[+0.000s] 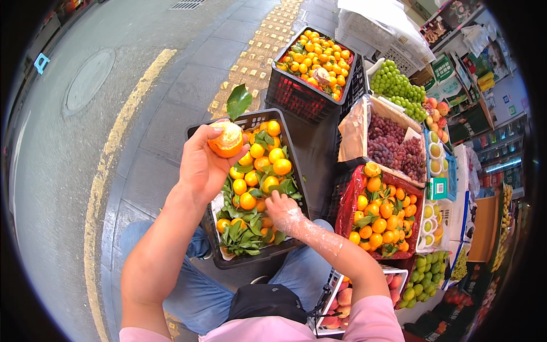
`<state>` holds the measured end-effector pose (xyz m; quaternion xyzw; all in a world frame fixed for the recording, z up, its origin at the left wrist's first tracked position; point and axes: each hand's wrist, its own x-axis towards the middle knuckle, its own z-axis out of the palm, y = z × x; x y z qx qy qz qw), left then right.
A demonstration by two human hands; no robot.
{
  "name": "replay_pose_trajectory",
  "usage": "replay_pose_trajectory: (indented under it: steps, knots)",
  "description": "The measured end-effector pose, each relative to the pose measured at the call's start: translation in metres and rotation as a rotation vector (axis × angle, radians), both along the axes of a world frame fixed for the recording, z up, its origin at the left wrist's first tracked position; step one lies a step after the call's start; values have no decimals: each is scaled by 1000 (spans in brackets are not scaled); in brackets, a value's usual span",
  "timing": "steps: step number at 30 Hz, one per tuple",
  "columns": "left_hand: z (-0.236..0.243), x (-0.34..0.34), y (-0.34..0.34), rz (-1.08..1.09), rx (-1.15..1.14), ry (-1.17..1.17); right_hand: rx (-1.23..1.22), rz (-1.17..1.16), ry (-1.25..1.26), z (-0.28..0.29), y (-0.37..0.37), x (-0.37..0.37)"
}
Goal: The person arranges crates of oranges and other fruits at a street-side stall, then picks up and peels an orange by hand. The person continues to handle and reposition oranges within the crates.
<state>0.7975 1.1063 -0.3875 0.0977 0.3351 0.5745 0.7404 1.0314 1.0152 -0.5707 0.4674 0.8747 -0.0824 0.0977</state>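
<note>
My left hand [199, 165] is closed around a partly peeled tangerine [227, 140], raised over the left edge of a black plastic crate [296, 171]. Pale pith shows on the fruit's top, and a green leaf [239, 101] stands up behind it. The crate holds whole orange tangerines [248, 200] and loose green leaves [242, 236]. Low over the crate's right side, my right hand [283, 214] has its fingers curled down among fruit and leaves. What they grip, if anything, is hidden. Whitish flecks cover that wrist and forearm.
Another black crate of tangerines [316, 57] stands ahead. To the right are a red-lined crate of tangerines [342, 228], purple grapes [393, 142], green grapes [399, 85], limes [421, 279] and a white crate of peaches [402, 273]. A road [62, 171] lies left.
</note>
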Motion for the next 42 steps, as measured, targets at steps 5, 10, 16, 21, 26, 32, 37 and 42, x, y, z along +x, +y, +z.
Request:
replay_pose_trajectory:
  steps: [5,10,16,21,26,32,37,42]
  knots:
    - [-3,2,-1,-34,19,-12,84,-108,43,-9,-3,13]
    - [-3,1,-4,2,-14,4,-43,-288,393,22,-10,18]
    - [-6,2,-3,-43,21,45,-72,-517,949,88,-41,13]
    - [-10,5,-1,-66,16,54,-363,-842,1513,123,-56,22]
    - [-22,7,2,-93,17,91,-460,-1051,1904,133,-69,57]
    - [-31,12,3,-89,-22,131,-514,-1105,2023,138,-94,112]
    - [-24,13,0,-93,3,105,52,-1276,1518,152,-115,216]
    - [-25,14,-2,-104,3,120,418,-1544,531,137,-99,363]
